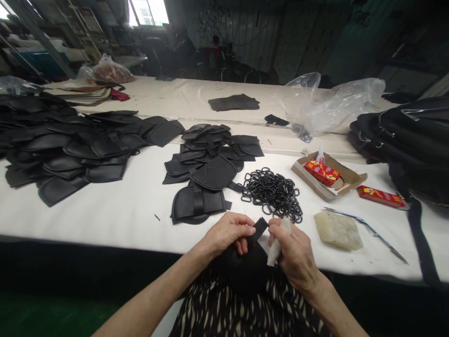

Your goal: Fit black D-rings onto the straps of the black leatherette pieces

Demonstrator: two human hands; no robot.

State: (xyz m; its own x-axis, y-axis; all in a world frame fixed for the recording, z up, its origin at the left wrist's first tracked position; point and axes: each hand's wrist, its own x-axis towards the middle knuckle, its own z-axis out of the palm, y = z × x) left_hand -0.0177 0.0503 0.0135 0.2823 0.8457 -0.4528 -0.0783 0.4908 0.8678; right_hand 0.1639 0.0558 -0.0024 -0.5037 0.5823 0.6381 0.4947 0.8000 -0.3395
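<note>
Between the thumb and fingers of my left hand (231,231) is the end of a black strap (260,228). It belongs to a dark leather-like piece (245,271) that hangs below, over my lap at the table's front edge. My right hand (296,250) is closed around a small whitish squeeze bottle (275,252), its fingertips close to the strap end. Whether the bottle's tip touches the strap I cannot tell. Just beyond both hands lies a heap of black metal rings (270,192). Several black flap pieces with straps (198,203) are stacked to its left.
A larger pile of black pieces (73,152) covers the left. At right are an open cardboard box (315,187) with red packets, another red packet (380,196), a yellowish block (338,230), tweezers-like metal tool (382,241) and black bag (403,140). Clear plastic (336,100) lies behind.
</note>
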